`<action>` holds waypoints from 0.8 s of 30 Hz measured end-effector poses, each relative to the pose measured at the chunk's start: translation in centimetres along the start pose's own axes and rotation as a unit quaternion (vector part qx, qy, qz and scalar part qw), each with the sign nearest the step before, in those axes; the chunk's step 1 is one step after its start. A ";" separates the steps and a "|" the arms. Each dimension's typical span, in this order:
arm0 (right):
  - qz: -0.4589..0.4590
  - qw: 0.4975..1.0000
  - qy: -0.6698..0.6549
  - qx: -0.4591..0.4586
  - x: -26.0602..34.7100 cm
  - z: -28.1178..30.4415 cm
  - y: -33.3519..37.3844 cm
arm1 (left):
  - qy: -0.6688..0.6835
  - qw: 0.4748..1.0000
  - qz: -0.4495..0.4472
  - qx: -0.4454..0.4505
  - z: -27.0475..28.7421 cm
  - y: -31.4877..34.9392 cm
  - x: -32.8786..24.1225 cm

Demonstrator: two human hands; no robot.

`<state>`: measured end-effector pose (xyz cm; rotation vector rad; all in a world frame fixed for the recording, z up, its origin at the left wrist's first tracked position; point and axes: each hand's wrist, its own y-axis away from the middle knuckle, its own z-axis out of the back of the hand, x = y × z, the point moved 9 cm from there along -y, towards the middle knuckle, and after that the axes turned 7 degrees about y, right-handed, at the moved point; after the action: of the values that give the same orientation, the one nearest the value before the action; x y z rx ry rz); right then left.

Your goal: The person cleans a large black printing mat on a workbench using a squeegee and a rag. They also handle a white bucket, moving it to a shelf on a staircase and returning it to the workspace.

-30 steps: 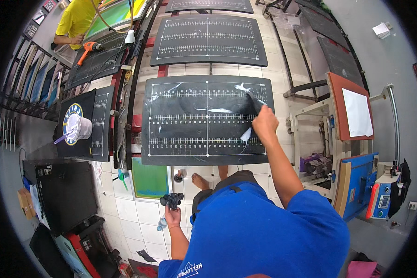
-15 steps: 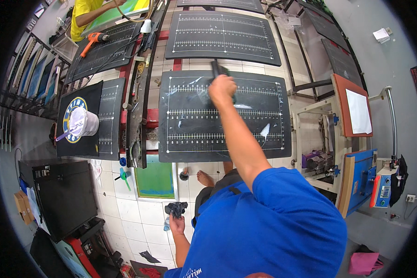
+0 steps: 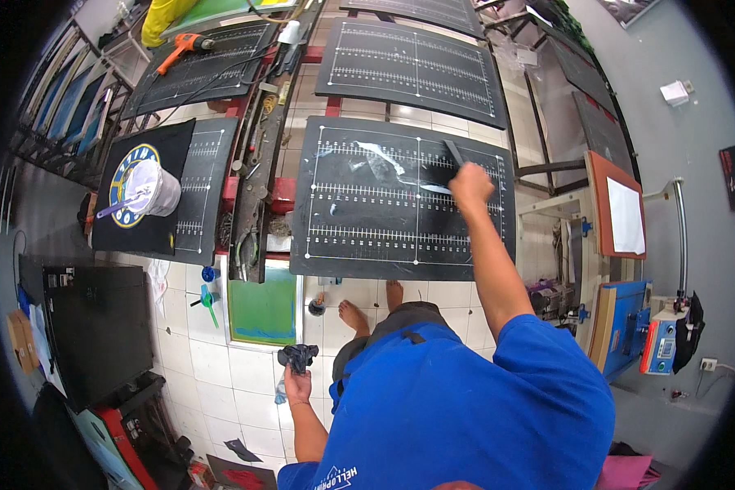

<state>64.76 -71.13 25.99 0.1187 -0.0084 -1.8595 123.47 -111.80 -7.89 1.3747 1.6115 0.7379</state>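
Note:
My right hand [image 3: 472,188] is closed round a dark flat bar [image 3: 454,153], seemingly a scraper, over the right part of the nearest black printing board [image 3: 359,220]. The hand hides its lower end, and I cannot tell whether it touches the board. White ruler marks cover the board, and white smears [image 3: 384,157] lie on its upper middle. Down at my left side, my left hand [image 3: 299,386] grips a crumpled dark cloth [image 3: 297,358], held above the tiled floor.
Left of the board, a white tub [image 3: 155,189] with a purple-handled tool stands on black printed fabric [image 3: 126,229]. An orange heat gun [image 3: 184,51] lies farther back. A green screen frame [image 3: 261,306] stands below the rail. A heat press [image 3: 629,327] is at the right.
My right hand has swept the bar from the board's far middle toward its right side. My left hand still holds the cloth. The whole view has shifted slightly.

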 end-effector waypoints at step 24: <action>0.324 0.940 -0.002 -0.102 15.5 -0.6 8.8 | -0.014 1.000 0.013 -0.015 2.3 -0.2 2.5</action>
<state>68.80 -88.38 24.77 -0.0328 0.1291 -1.1906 125.36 -109.65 -9.63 1.3817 1.5568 0.7522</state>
